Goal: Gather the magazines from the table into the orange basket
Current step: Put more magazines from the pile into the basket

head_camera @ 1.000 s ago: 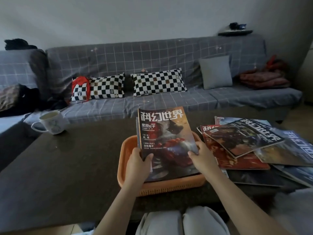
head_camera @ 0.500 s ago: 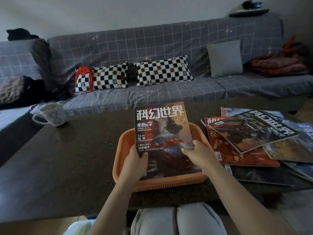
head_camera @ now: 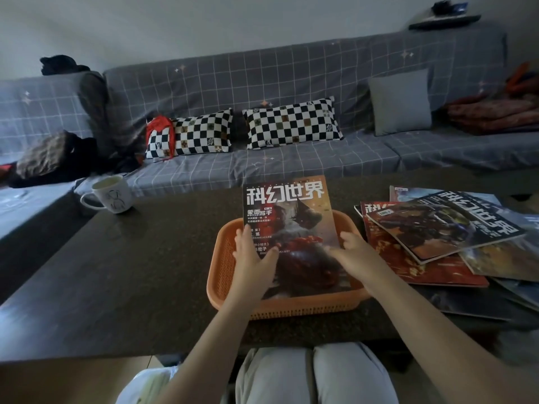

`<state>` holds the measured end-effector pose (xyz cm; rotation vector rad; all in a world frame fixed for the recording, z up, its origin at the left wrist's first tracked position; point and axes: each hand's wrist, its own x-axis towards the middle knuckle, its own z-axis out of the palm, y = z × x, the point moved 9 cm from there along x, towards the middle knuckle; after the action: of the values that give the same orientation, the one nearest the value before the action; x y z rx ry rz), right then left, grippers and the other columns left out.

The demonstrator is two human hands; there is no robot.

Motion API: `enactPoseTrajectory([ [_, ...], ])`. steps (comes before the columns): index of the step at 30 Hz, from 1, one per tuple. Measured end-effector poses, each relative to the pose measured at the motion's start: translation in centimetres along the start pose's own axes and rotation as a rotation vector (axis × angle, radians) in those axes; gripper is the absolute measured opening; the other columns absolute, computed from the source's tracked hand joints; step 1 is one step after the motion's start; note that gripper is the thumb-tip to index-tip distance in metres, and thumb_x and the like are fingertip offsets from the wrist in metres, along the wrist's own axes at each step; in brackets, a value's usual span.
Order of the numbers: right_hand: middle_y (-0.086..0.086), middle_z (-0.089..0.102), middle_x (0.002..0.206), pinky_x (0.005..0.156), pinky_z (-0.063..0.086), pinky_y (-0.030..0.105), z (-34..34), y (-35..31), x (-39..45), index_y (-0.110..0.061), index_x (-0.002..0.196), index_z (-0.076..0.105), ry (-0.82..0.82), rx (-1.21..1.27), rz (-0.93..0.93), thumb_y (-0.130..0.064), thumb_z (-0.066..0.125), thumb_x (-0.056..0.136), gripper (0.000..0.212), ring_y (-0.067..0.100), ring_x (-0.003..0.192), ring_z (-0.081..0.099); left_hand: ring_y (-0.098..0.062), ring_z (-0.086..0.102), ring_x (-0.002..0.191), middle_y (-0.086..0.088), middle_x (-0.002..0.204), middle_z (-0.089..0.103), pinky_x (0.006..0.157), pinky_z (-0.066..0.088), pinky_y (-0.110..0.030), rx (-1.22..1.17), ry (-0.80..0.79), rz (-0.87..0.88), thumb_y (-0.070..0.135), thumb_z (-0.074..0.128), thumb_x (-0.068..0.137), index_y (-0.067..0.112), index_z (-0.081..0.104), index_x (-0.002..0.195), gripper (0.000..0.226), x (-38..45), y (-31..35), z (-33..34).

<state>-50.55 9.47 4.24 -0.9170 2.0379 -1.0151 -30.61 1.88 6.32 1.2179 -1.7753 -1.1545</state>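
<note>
Head view: magazine lying in orange basket, both hands resting flat on its cover.

Dark worktop [head_camera: 116, 272] is carrying everything; the orange basket [head_camera: 224, 275] is sitting under the hands. The loose magazine pile [head_camera: 437, 237] is lying just right of the right hand's fingers. The magazine [head_camera: 294, 217] is leaning in the basket, its top edge overhanging the far rim. Left hand [head_camera: 252, 258] and right hand [head_camera: 357, 253] are lying on the cover, fingers straight, released. White mug [head_camera: 112, 193] is standing well left of the fingers.

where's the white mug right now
In the head view the white mug stands at the far left of the dark table, near the sofa, well left of the orange basket.
</note>
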Motion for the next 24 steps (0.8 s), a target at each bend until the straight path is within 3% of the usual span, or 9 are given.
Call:
enactPoseTrajectory([
  [2,0.003,0.043,0.145,0.088,0.04,0.031,-1.9,-0.9,-0.9,-0.021,0.143,0.035,0.091,0.0,-0.084,-0.028,0.059,0.091,0.058,0.022,0.127,0.047,0.006,0.05,0.117,0.005,0.143,0.043,0.085,0.052,-0.017,-0.024,0.05,0.115,0.016,0.054,0.096,0.025,0.035,0.146,0.054,-0.5,2.4,0.5],
  [3,0.001,0.048,0.14,0.084,0.04,0.029,-3.0,-1.1,-1.4,-0.022,0.139,0.04,0.127,0.04,-0.106,-0.026,0.059,0.09,0.052,0.02,0.121,0.05,0.009,0.053,0.103,0.008,0.135,0.05,0.072,0.05,-0.011,-0.026,0.05,0.152,0.015,0.054,0.096,0.025,0.043,0.14,0.046,-0.5,3.5,1.3],
  [5,-0.002,0.057,0.126,0.074,0.042,0.026,-5.4,-0.7,-2.2,-0.023,0.129,0.049,0.192,0.147,-0.117,-0.024,0.06,0.089,0.041,0.014,0.104,0.057,0.01,0.055,0.093,0.011,0.124,0.058,0.066,0.043,-0.009,-0.013,-0.011,0.18,0.016,0.054,0.096,0.026,0.053,0.128,0.033,-0.2,5.2,3.6],
  [8,-0.006,0.06,0.108,0.066,0.041,0.025,-9.3,1.0,-2.8,-0.026,0.115,0.056,0.314,0.206,-0.104,-0.025,0.059,0.09,0.026,0.004,0.084,0.055,0.015,0.059,0.083,0.016,0.104,0.061,0.06,0.045,-0.005,-0.03,-0.136,0.191,0.017,0.052,0.097,0.03,0.058,0.109,0.02,0.8,7.5,8.0],
  [13,-0.007,0.06,0.1,0.066,0.04,0.022,-14.4,5.1,-2.6,-0.025,0.109,0.061,0.509,0.185,-0.028,-0.027,0.059,0.089,0.02,0.007,0.085,0.054,0.008,0.064,0.067,0.02,0.089,0.059,0.047,0.046,-0.008,-0.006,-0.267,0.138,0.023,0.053,0.097,0.036,0.056,0.11,0.018,2.6,9.0,16.0],
  [17,-0.005,0.059,0.099,0.069,0.037,0.026,-16.8,9.2,-1.4,-0.018,0.112,0.063,0.574,0.2,0.08,-0.031,0.064,0.086,0.029,0.012,0.089,0.052,0.001,0.064,0.079,0.017,0.088,0.06,0.06,0.052,-0.016,0.036,-0.354,0.122,0.021,0.053,0.097,0.04,0.05,0.094,0.02,4.6,9.4,21.6],
  [20,-0.001,0.061,0.099,0.064,0.038,0.025,-17.6,11.2,-0.4,-0.018,0.107,0.063,0.581,0.255,0.105,-0.035,0.069,0.083,0.03,0.013,0.088,0.054,-0.008,0.062,0.094,0.015,0.094,0.057,0.08,0.055,-0.029,0.116,-0.39,0.121,0.018,0.051,0.096,0.034,0.051,0.101,0.017,6.6,9.2,24.7],
  [22,-0.006,0.058,0.088,0.058,0.036,0.024,-18.2,12.3,0.4,-0.024,0.091,0.062,0.588,0.259,0.112,-0.031,0.067,0.085,0.01,0.009,0.077,0.053,-0.01,0.064,0.09,0.01,0.094,0.06,0.075,0.056,-0.029,0.161,-0.423,0.098,0.018,0.049,0.095,0.028,0.054,0.108,0.017,8.0,8.9,26.6],
  [24,-0.013,0.057,0.076,0.049,0.036,0.02,-18.6,13.0,1.1,-0.029,0.076,0.059,0.59,0.258,0.118,-0.028,0.065,0.086,0.012,0.004,0.065,0.054,-0.01,0.066,0.087,0.004,0.097,0.066,0.07,0.054,-0.026,0.227,-0.463,0.084,0.019,0.047,0.095,0.018,0.06,0.116,0.024,9.4,8.7,28.5],
])
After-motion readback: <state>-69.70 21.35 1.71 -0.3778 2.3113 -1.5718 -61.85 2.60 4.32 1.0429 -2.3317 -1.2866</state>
